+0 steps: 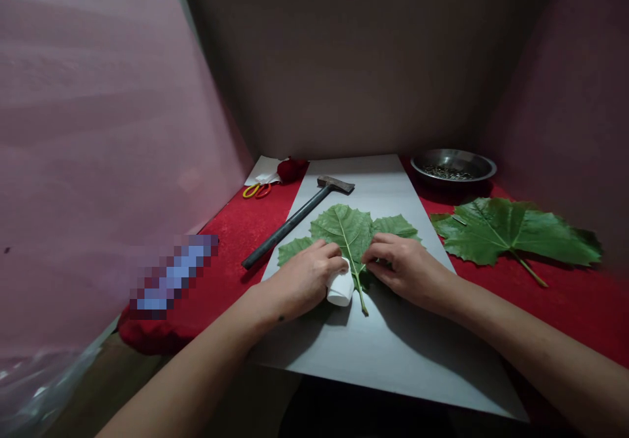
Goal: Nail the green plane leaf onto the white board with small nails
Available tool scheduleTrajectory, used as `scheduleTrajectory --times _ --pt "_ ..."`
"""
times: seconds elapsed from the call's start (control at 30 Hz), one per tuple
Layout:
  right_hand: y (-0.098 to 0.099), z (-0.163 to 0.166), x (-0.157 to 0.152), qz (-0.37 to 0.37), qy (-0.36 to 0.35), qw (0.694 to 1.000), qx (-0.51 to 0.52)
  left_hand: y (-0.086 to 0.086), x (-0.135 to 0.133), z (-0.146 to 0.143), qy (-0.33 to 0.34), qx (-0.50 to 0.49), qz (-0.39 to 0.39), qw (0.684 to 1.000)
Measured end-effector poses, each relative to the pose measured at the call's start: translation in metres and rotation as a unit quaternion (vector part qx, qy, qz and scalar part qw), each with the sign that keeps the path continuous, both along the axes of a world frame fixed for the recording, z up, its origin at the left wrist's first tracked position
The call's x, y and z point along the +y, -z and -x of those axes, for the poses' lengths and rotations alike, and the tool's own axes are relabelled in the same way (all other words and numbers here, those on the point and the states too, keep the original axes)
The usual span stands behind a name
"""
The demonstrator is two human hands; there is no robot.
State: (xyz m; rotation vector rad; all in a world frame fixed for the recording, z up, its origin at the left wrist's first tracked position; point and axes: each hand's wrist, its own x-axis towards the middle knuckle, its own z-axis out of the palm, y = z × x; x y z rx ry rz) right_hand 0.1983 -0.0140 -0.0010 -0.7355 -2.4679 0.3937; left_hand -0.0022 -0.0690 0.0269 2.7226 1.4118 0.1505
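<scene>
A large green leaf (346,228) lies on the white board in front of me, its stem pointing toward me. My left hand (307,277) is curled at the leaf's lower left, closed on a small white roll-like thing (340,287) whose exact kind I cannot make out. Right of the stem, my right hand (400,264) rests over the leaf with its fingertips pinched together near the base; anything between them is hidden. Beyond my left hand, a hammer (299,218) with a dark handle and rusty head lies diagonally on the board.
The white board (373,359) lies on a red cloth (216,287). At right are a second leaf (511,228) with a small metal piece on it and a metal bowl (455,168) of small metal pieces. Scissors (256,191), white paper (268,168) and a dark red ball-like thing (291,169) sit back left.
</scene>
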Motion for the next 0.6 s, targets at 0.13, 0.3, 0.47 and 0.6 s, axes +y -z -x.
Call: scheduleTrajectory --times 0.13,0.3,0.47,0.6 --pt "-0.002 0.012 -0.001 0.009 0.043 0.997 -0.065 0.001 -0.001 -0.002 -0.006 0.008 -0.009 1.000" --pt "-0.006 0.021 -0.003 -0.009 0.092 0.986 -0.136 0.000 -0.002 -0.004 -0.009 0.011 -0.010 1.000" --pt "-0.013 0.029 -0.005 -0.028 0.103 0.976 -0.192 -0.003 -0.002 -0.005 -0.014 0.009 0.003 1.000" --pt "-0.022 0.037 -0.004 -0.020 0.121 0.958 -0.258 -0.002 -0.003 -0.005 -0.012 -0.007 0.012 1.000"
